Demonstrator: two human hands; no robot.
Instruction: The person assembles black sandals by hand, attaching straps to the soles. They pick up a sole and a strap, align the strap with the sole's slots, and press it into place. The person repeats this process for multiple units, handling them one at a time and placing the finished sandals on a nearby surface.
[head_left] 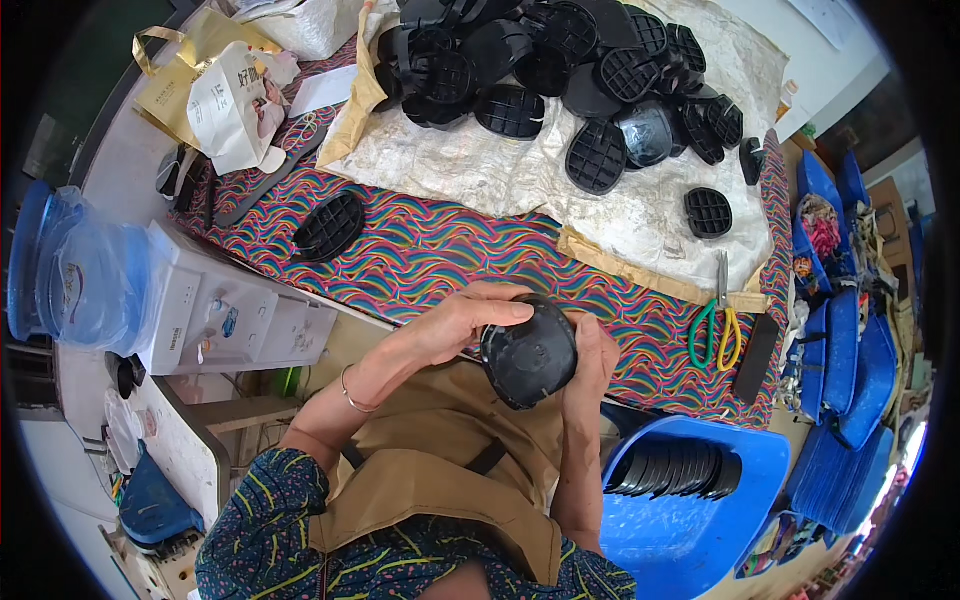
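Observation:
A rounded black molded piece [528, 355], with its smooth face up, is held between my two hands over the front edge of the table. My left hand [465, 320] grips its upper left side, the thumb lying on the smooth face. Around its right edge curl the fingers of my right hand [596, 355]. A similar black piece with a grid of ribs [330, 227] lies alone on the patterned cloth [430, 245]. Beyond it, a heap of such black ribbed pieces [510, 111] covers part of a pale sheet [420, 165].
Scissors [716, 325] with green and yellow handles lie at right beside a dark flat bar [757, 360]. Below the table, a blue tub [680, 545] holds a row of black pieces [675, 470]. A white water dispenser [235, 310] and paper bags [228, 108] stand left.

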